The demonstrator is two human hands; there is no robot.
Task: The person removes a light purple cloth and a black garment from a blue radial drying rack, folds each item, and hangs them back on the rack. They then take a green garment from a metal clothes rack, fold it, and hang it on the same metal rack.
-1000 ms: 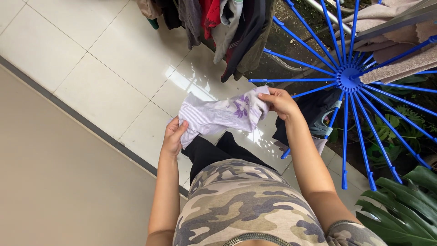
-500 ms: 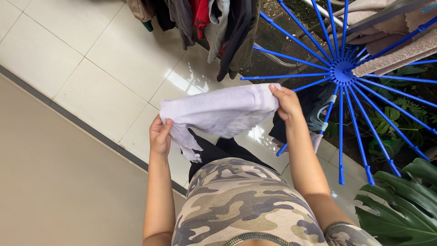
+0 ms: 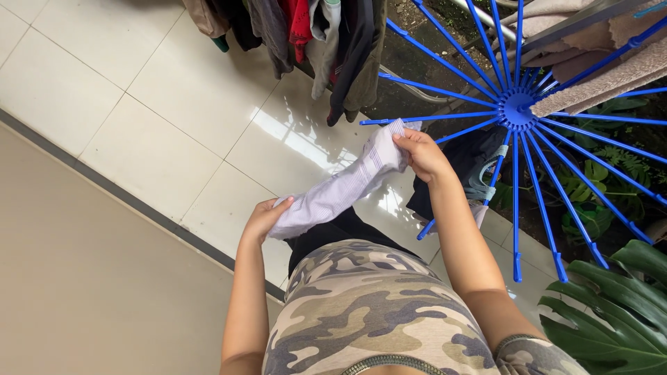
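The pale lilac striped cloth [image 3: 344,186] is stretched in a narrow band w/ both ends held, mid-scene above the white tile floor [image 3: 167,132]. Right hand [image 3: 421,154] is pinching the far-right end, right by the arms of the blue spoke drying rack [image 3: 517,107]. Left hand [image 3: 262,219] is grasping the near-left end, fingers curled round it. Imo the trick is to keep it taut and level btw both grips so it folds flat w/o bunching. Hanging clothes [image 3: 306,35] sit farther off, big green leaves [image 3: 611,312] near right.
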